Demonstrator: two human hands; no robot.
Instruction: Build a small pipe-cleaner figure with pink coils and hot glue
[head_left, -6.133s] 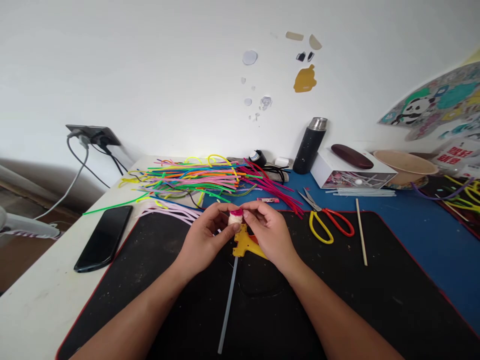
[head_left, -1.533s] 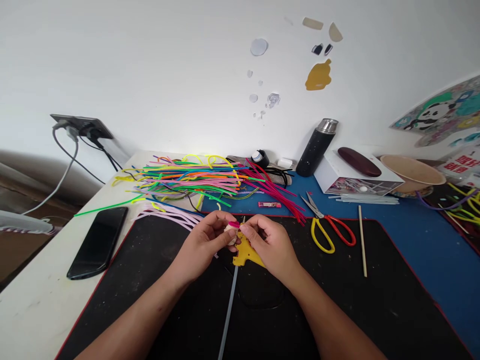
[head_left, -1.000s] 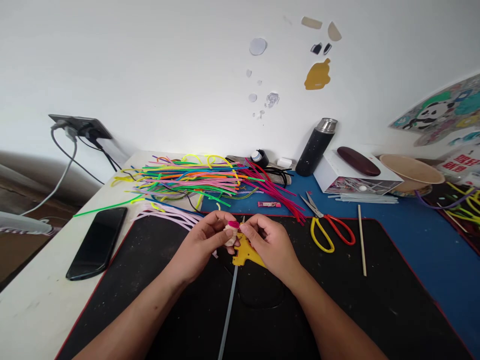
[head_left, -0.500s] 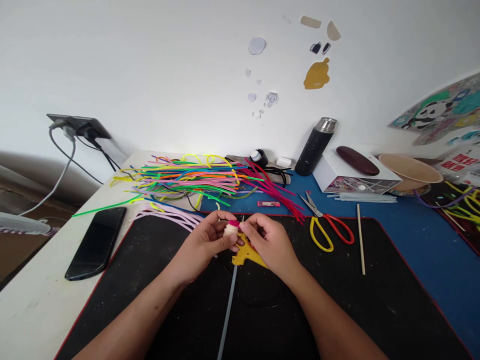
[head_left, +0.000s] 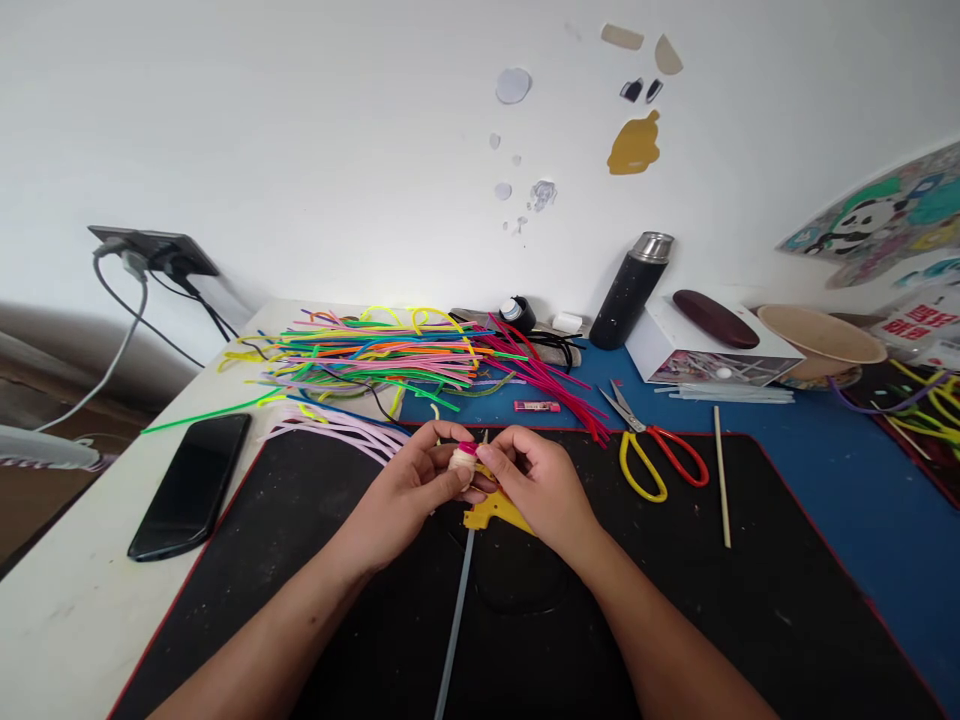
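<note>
Between the fingers of my left hand (head_left: 412, 475) sits a small cream-coloured coil of pipe cleaner (head_left: 463, 458) with a magenta top. My right hand (head_left: 536, 480) is closed in a pinch at the right side of the magenta part; what lies between its fingertips is too small to make out. Beneath both hands lies a yellow hot glue gun (head_left: 495, 513), partly hidden. A long translucent glue stick (head_left: 455, 625) runs from its back end toward me.
Colourful pipe cleaners (head_left: 375, 350) lie piled at the back. Scissors (head_left: 637, 430) and a thin stick (head_left: 721, 478) rest on the right of the black mat (head_left: 675, 600). A phone (head_left: 191, 487) lies left. A black flask (head_left: 631, 290) and white box (head_left: 712, 340) stand behind.
Both hands stay almost in place, with the coil shifted very slightly to the right and down. The whole view has moved a little.
</note>
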